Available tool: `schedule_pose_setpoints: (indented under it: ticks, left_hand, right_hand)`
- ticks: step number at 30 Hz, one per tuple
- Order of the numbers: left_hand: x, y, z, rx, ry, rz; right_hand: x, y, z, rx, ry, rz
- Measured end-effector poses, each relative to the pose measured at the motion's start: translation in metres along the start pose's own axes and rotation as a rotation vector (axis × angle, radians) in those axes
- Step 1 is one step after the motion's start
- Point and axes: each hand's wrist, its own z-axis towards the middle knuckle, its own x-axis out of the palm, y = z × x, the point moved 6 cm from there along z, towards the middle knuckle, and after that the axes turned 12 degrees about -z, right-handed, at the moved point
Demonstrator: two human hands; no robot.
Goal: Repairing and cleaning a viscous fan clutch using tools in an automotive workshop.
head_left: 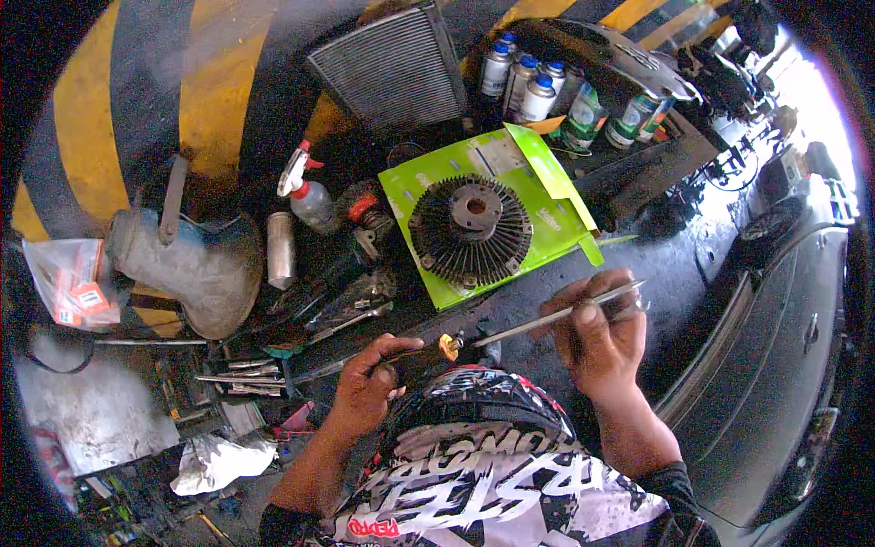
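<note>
My right hand [602,333] is closed around a long thin metal rod [533,324], gripped between thumb and fingers. The rod slants down to the left, and a small yellow piece [448,346] shows by its lower end; whether they join I cannot tell. To the left of that piece is my left hand [366,383], its index finger stretched toward it and the other fingers curled, with nothing clearly held. Beyond my hands, a round finned fan clutch [472,230] lies on a bright green flattened box [410,196], touched by neither hand.
Left of the box stand a spray bottle [314,205], a metal can [281,251] and a large worn metal part [187,264]. Several blue-capped cans [538,98] and a radiator-like panel [392,68] are at the back. Loose tools [241,378] lie left; a grey car [775,365] is right.
</note>
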Motion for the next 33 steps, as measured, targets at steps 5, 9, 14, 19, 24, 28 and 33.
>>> schedule_pose_setpoints:
  ticks: [5,9,14,19,24,28,33]
  left_hand:
    - [0.008,0.002,0.004,-0.009,0.029,0.057]
    - [0.012,-0.001,0.001,0.012,0.026,0.118]
    - [0.012,0.005,-0.002,-0.034,0.024,0.089]
    - [0.016,0.007,-0.004,-0.241,-0.097,0.031]
    - [0.001,0.021,-0.003,-0.113,0.057,-0.048]
    - [0.008,0.013,-0.003,-0.191,0.036,0.014]
    - [0.008,0.016,-0.002,-0.286,0.033,-0.046]
  right_hand:
    - [-0.001,-0.014,-0.013,0.098,0.011,0.022]
    - [-0.008,-0.026,-0.018,0.111,-0.026,0.02]
    - [-0.005,-0.023,-0.018,0.112,-0.006,0.018]
    - [-0.003,-0.029,-0.02,0.089,0.005,0.008]
    - [-0.002,-0.029,-0.017,0.171,0.139,0.021]
    - [-0.008,-0.028,-0.014,0.055,0.097,-0.059]
    - [-0.015,-0.023,-0.015,0.045,0.045,0.013]
